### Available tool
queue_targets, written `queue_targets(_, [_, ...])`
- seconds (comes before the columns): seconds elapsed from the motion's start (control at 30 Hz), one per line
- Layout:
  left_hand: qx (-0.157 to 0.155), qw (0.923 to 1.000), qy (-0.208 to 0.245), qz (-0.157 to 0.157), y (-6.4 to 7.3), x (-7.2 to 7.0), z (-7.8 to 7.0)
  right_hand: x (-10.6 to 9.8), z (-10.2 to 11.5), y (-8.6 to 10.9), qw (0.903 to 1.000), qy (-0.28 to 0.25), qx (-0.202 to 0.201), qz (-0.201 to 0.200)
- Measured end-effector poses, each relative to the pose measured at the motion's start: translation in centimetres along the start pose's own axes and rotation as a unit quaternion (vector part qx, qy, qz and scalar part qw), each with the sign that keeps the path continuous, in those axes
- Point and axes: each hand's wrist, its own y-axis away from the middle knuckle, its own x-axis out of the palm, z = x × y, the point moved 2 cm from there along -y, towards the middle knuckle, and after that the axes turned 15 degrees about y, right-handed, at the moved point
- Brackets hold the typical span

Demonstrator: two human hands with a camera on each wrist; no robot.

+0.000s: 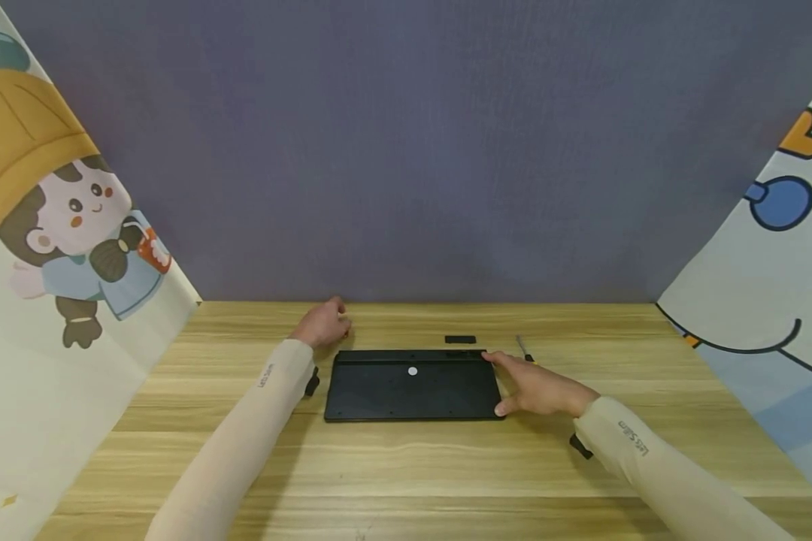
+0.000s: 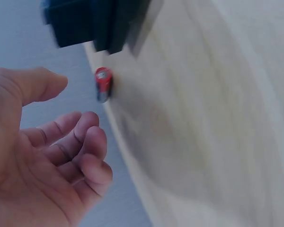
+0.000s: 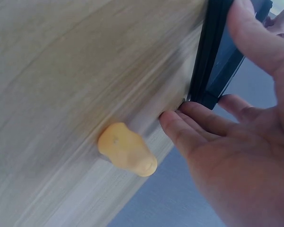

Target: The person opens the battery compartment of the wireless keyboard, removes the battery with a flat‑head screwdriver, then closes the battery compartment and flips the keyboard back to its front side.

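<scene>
A black keyboard [image 1: 372, 391] lies with its underside up on the wooden table, a round white sticker [image 1: 413, 371] near its middle. My right hand [image 1: 537, 387] holds its right end, with the thumb at the near corner and the fingers at the far corner. In the right wrist view, the fingers reach around the keyboard's dark edge [image 3: 210, 71]. Beyond the keyboard's far left corner, my left hand [image 1: 323, 323] hovers with loosely bent fingers and nothing visible between them. A red-ended battery [image 2: 103, 84] is near its thumb and fingertips in the left wrist view, apart from them.
A small black cover strip [image 1: 460, 340] lies behind the keyboard. Right of it is a screwdriver [image 1: 522, 347], partly hidden by my right hand; its yellow handle [image 3: 128, 149] shows in the right wrist view. A grey panel [image 1: 419, 150] rises along the table's far edge.
</scene>
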Motion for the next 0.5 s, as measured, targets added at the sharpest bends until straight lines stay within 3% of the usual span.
queue_targets(0.23, [0.053, 0.9979, -0.014, 0.035, 2.3, -1.0, -1.1, -0.2, -0.3, -0.1, 0.9998, -0.008, -0.017, -0.006])
queue_targets(0.5, [0.107, 0.9899, -0.033, 0.088, 5.9, -1.2, -1.1, -0.2, -0.4, -0.2, 0.9997, -0.012, -0.02, -0.003])
